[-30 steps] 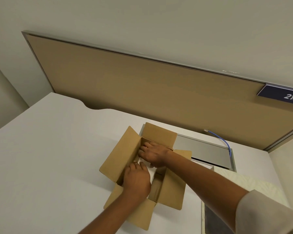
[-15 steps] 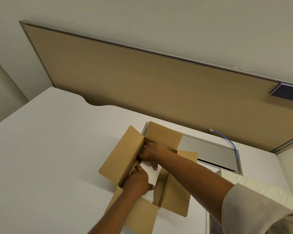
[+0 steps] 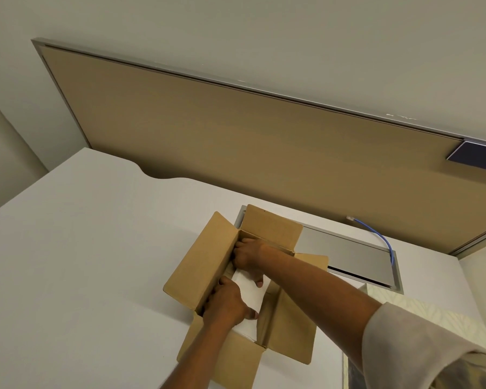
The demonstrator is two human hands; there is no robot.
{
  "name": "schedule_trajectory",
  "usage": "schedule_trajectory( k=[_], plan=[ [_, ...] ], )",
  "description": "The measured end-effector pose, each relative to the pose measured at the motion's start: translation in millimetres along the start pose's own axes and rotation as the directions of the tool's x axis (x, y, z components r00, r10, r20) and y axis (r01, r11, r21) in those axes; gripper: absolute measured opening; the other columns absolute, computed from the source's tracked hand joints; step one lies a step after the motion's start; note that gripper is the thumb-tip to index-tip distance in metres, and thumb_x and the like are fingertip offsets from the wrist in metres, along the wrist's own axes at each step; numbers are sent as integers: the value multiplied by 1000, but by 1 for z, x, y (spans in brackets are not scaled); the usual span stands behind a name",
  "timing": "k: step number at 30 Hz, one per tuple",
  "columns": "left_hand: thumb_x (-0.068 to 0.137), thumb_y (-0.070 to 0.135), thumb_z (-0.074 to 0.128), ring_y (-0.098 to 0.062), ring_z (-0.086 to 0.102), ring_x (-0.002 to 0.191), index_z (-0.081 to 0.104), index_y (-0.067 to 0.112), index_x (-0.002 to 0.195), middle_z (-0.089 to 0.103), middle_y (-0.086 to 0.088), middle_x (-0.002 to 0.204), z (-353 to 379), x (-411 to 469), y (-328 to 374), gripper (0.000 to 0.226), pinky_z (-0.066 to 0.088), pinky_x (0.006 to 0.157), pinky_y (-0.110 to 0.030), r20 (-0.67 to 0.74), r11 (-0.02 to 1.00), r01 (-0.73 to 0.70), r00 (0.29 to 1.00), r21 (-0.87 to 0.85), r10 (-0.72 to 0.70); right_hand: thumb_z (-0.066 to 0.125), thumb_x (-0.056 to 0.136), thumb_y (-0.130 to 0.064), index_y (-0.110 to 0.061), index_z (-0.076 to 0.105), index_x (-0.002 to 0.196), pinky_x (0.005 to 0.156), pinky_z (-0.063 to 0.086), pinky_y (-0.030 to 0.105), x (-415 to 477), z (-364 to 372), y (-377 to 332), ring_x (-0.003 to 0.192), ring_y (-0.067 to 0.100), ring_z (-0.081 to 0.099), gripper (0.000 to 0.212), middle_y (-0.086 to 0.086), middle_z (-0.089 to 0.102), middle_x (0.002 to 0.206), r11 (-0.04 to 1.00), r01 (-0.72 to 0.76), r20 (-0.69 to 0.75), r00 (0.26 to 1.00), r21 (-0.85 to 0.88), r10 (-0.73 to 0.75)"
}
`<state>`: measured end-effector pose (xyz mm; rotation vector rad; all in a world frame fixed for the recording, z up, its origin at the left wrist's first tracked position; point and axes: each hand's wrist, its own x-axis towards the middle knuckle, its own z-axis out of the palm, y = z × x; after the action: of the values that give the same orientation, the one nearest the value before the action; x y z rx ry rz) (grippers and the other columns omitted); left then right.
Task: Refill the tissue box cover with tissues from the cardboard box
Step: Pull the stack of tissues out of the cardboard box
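The cardboard box (image 3: 208, 265) is plain brown, the tissues (image 3: 251, 293) white, the tabletop (image 3: 82, 262) white, the cable (image 3: 382, 240) blue, the sign (image 3: 477, 158) navy.

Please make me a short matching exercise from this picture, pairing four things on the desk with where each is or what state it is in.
Things:
1. cardboard box
2. white tissue pack
3. blue cable
4. grey hatch

States:
A. runs down into the desk opening
B. held at both ends inside the box
C. flaps folded open
D. set flat in the desk behind the box

Pairs: 1-C, 2-B, 3-A, 4-D
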<state>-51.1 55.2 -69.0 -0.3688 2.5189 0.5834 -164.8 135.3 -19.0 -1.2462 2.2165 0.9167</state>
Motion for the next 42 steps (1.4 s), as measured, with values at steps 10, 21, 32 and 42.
schedule_trajectory(
  k=[10,21,32,42],
  plan=[
    [54,62,80,-26,52,121,27,17,134,50,-4,133,-4,-6,0,106,46,96,-38,-9,998,-29,1000,-58,29,78,78,-32,-9,48,135,109,37,38,-21,4,3,123,27,46,68,9,54,132,998,0,-32,999,66,3],
    [56,37,88,-27,54,115,37,13,122,54,-8,126,-25,-14,4,87,46,91,-37,-73,918,-62,997,-392,36,78,74,-41,-6,50,127,97,36,33,-41,16,9,106,23,46,70,11,59,118,998,45,-315,949,50,-27],
    [58,41,86,-18,53,100,43,21,119,57,-1,119,-38,-37,9,77,45,82,-29,-299,899,-257,942,-354,152,84,65,-39,-2,55,121,89,43,37,-68,17,22,101,25,43,73,16,56,113,990,16,-432,901,143,48],
    [64,32,80,-13,53,89,47,26,112,58,8,107,-52,-56,12,59,41,68,-27,-346,888,-319,917,-331,200,85,57,-37,-12,32,143,107,33,44,-83,6,26,136,32,27,105,18,37,146,972,81,-477,878,220,35]
  ],
)
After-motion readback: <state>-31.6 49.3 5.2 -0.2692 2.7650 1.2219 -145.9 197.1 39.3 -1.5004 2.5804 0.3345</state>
